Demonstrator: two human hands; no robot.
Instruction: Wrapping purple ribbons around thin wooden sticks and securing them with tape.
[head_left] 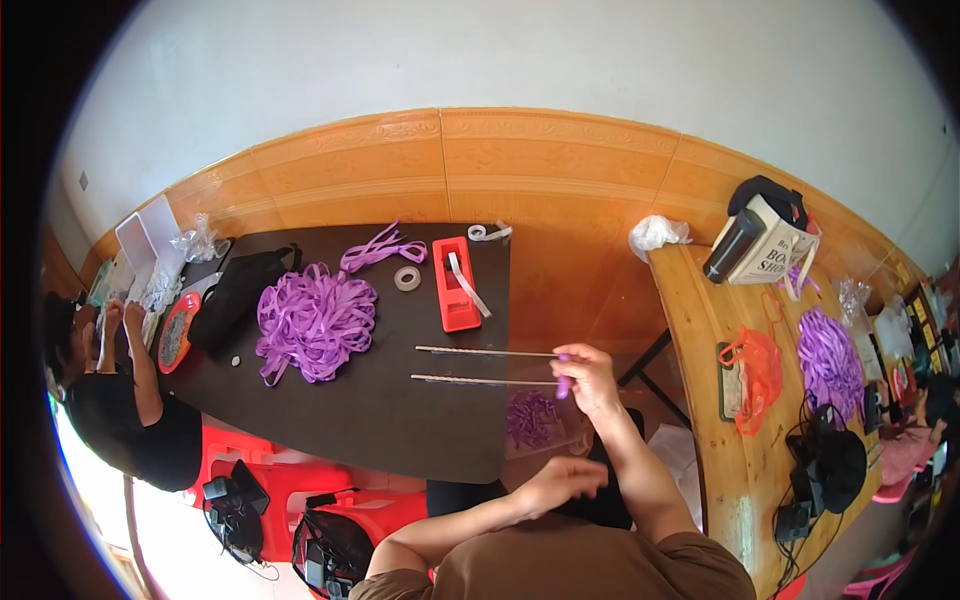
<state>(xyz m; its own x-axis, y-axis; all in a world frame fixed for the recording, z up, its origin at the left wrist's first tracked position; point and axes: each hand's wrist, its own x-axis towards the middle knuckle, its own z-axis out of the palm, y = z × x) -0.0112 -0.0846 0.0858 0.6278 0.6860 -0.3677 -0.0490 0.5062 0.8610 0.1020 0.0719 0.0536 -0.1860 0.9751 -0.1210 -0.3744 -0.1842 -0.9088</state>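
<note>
My right hand (590,380) is closed on a short loop of purple ribbon (564,377) at the right ends of two thin twisted metal rods. The upper rod (485,351) and the lower rod (485,380) run side by side over the dark table (420,430) and stick out past its right edge. My left hand (560,487) hovers lower, in front of my body, with fingers apart and slightly blurred; nothing shows in it. Left of the rods lies a big heap of purple ribbon (316,322), with a smaller bundle (383,250) behind it.
A red tape dispenser (458,285) and a tape roll (407,278) are on the dark table. Below its right edge sits a container of purple pieces (533,418). To the right, a wooden table (700,340) holds a red plastic bag (752,375). Another person (130,420) sits at left.
</note>
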